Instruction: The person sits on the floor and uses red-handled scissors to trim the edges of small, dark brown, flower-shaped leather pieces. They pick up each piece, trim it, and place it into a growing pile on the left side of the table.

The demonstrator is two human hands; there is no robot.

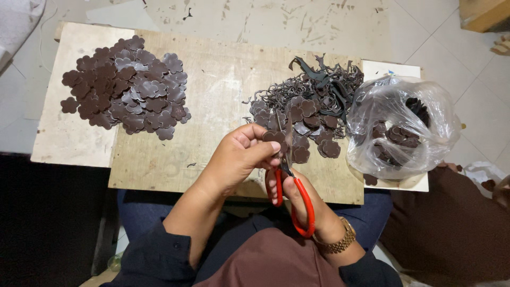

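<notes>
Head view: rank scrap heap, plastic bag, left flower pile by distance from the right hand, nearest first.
From the right hand:
1. Scrap heap, just beyond the hand, mid-board.
2. Plastic bag, on the right edge.
3. Left flower pile, far left corner.

Two hands: left hand (239,157), right hand (297,199). One pair of red-handled scissors (293,194). One clear plastic bag (401,125). One wooden board (212,95). Two heaps of brown flower-shaped pieces: trimmed heap (127,87), untrimmed heap (305,119); pieces too many to count. One gold wristwatch (340,242).
</notes>
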